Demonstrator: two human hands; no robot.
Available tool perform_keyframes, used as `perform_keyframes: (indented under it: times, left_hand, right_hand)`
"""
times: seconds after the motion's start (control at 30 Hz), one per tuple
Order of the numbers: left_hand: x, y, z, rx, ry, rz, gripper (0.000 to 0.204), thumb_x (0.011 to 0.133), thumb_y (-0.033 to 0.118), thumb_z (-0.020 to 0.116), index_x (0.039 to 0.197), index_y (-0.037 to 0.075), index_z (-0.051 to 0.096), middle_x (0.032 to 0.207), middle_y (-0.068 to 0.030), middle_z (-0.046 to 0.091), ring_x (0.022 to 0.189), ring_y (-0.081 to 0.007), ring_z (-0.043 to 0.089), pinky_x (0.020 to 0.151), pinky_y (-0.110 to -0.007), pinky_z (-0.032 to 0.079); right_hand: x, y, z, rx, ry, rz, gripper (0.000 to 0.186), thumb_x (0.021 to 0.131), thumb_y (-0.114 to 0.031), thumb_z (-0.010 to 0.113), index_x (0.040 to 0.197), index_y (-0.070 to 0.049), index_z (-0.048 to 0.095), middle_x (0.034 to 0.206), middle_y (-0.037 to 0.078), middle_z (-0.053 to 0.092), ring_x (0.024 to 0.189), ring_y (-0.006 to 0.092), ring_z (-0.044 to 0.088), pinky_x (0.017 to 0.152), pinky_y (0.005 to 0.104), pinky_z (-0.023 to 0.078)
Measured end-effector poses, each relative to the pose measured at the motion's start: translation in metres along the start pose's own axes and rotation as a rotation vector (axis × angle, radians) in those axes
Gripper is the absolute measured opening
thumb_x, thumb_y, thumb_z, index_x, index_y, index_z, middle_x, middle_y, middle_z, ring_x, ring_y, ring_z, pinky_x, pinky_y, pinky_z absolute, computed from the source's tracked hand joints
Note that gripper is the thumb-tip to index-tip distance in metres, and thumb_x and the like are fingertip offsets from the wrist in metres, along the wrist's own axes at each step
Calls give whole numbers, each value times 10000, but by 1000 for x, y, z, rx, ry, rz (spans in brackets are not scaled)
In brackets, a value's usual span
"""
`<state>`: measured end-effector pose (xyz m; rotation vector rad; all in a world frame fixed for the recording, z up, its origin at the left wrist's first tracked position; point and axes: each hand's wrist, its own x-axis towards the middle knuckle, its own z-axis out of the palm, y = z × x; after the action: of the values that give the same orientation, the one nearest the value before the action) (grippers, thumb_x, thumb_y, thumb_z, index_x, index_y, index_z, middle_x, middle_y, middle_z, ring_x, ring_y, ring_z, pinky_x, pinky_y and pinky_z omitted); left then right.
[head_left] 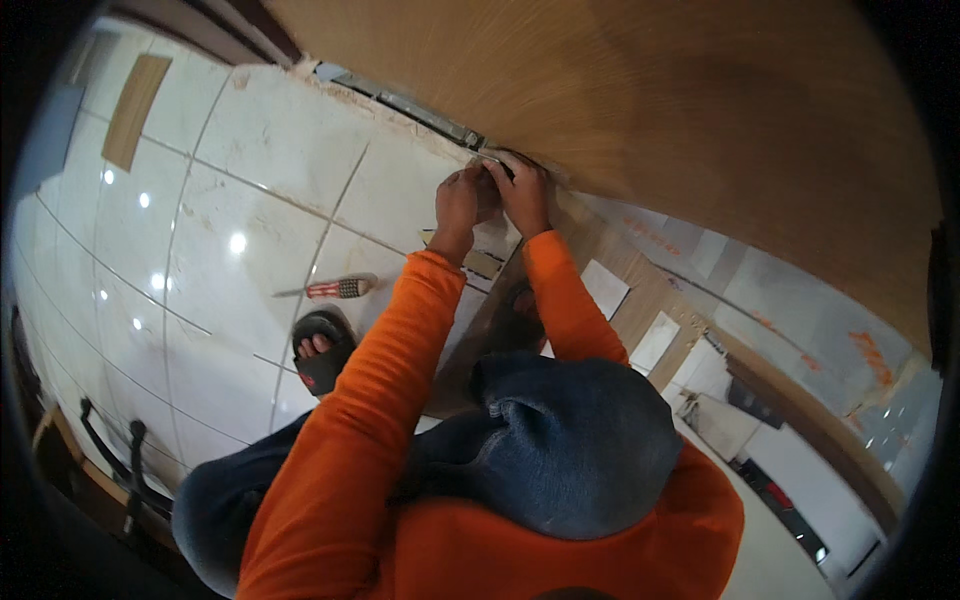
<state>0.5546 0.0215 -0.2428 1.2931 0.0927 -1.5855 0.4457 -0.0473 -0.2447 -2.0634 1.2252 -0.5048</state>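
I crouch with both arms stretched to the lower edge of a large brown wooden panel [650, 90]. My left hand [456, 208] is closed, its fingers bent together just in front of that edge. Right beside it, my right hand [523, 192] is also closed, with its fingertips against a small dark part at the end of a grey metal strip [415, 110] that runs along the panel's edge. What the fingers hold is hidden. A screwdriver [340, 288] with a red and black handle lies on the tiles left of my left forearm.
Dusty white tiles [265, 130] spread to the left. A wooden strip [137, 112] lies at the far left, near a blue-grey board [50, 140]. My sandalled foot [322, 350] stands near the screwdriver. Boards and a grey sheet [800, 300] lie to the right.
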Motion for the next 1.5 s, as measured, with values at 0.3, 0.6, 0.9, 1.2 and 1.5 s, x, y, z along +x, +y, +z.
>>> perform_keyframes:
  times: [0.3, 0.6, 0.9, 1.2, 1.5]
  left_hand:
    - [7, -17, 8, 3, 26, -123, 563, 1033, 519, 403, 1199, 14, 589, 1035, -119, 667, 896, -257, 669, 778, -407, 563]
    - [25, -19, 19, -252, 71, -30, 448, 1019, 455, 487, 1065, 35, 636, 907, -68, 667, 760, -200, 658, 677, -355, 556]
    - [56, -14, 22, 46, 262, -91, 578, 955, 500, 576, 832, -53, 693, 760, -122, 671, 721, -230, 634, 669, -364, 490]
    - [56, -3, 12, -314, 174, 0, 279, 932, 272, 631, 971, -4, 628, 879, -102, 660, 722, -229, 624, 604, -384, 499]
    - [61, 4, -5, -350, 11, -133, 225, 990, 321, 534, 914, 123, 608, 756, -20, 596, 599, -170, 511, 553, -333, 450]
  right_hand:
    - [0, -15, -11, -388, -104, -138, 220, 965, -200, 559, 1057, -28, 661, 984, 178, 657, 911, 409, 653, 792, 481, 524]
    - [25, -33, -22, -427, -303, -29, 195, 979, -188, 528, 1024, -50, 658, 944, 212, 688, 881, 424, 668, 746, 503, 527]
    - [32, -33, -22, -372, -243, -20, 220, 991, -181, 485, 994, -12, 627, 928, 256, 672, 892, 436, 665, 741, 510, 518]
    - [28, -37, -18, -289, -210, -13, 152, 953, -149, 548, 1029, -33, 608, 959, 240, 671, 907, 445, 636, 765, 501, 515]
    - [39, -67, -14, -539, -354, -42, 256, 982, -243, 491, 995, -22, 618, 1003, 249, 673, 872, 418, 673, 710, 483, 541]
